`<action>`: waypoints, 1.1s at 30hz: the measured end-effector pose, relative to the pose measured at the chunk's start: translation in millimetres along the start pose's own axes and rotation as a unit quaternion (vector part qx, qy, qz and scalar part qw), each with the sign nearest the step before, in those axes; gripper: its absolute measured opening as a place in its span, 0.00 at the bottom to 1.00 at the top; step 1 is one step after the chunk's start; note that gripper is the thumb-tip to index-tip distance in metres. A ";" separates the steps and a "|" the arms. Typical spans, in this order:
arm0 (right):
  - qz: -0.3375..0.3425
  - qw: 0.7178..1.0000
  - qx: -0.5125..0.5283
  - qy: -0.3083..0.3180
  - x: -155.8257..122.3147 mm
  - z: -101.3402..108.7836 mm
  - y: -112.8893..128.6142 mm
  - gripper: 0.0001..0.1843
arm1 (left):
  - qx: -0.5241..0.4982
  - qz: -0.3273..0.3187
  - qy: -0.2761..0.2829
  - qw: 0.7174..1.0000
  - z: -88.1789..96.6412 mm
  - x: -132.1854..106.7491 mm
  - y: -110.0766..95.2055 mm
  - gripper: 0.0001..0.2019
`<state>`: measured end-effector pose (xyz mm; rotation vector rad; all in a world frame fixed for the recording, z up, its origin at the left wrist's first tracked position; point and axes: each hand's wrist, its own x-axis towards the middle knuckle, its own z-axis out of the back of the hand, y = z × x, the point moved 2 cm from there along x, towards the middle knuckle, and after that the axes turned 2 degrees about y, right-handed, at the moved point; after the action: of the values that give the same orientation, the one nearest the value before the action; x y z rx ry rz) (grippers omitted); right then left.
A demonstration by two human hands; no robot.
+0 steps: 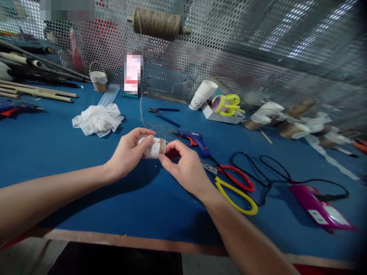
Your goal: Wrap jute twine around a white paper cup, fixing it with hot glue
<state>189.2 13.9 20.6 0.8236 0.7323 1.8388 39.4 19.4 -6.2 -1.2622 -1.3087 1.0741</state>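
Observation:
Above the blue table, my left hand [132,148] is closed around a white paper cup [153,148] lying on its side. Brown twine [162,146] is wound round the cup's right end. My right hand [183,162] is closed at that end, thumb and fingers pinching at the wound twine and rim. A strand of twine [141,110] runs up from near the cup to the twine spool [157,24] on the mesh. Just beyond my right hand lies a blue glue gun [195,139]. Scissors with red and yellow handles [235,187] lie beside my right wrist.
Blue-handled pliers [165,114] lie behind the cup. Crumpled white cloth [99,119] and a twine-wrapped basket [99,81] are at left. Stacked paper cups [203,94] lean on a white box [222,115]. A black cord leads to a magenta power strip [321,208] at right.

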 end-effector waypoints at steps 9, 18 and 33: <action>0.012 0.998 0.063 0.025 2.3 5.7 -5.2 0.06 | 0.060 -0.097 0.019 0.993 2.9 -0.7 -7.2 0.10; 0.192 0.980 -0.038 0.042 4.7 8.6 -7.8 0.05 | -0.089 0.047 0.091 0.991 11.6 15.8 -24.0 0.14; 0.008 0.990 0.133 0.035 11.2 12.7 -16.7 0.13 | 0.066 -0.091 0.222 0.969 1.5 0.1 -11.4 0.11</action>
<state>204.4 31.9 17.7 0.9398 1.0342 1.8146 36.4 18.8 4.9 -1.1729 -0.9707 0.6852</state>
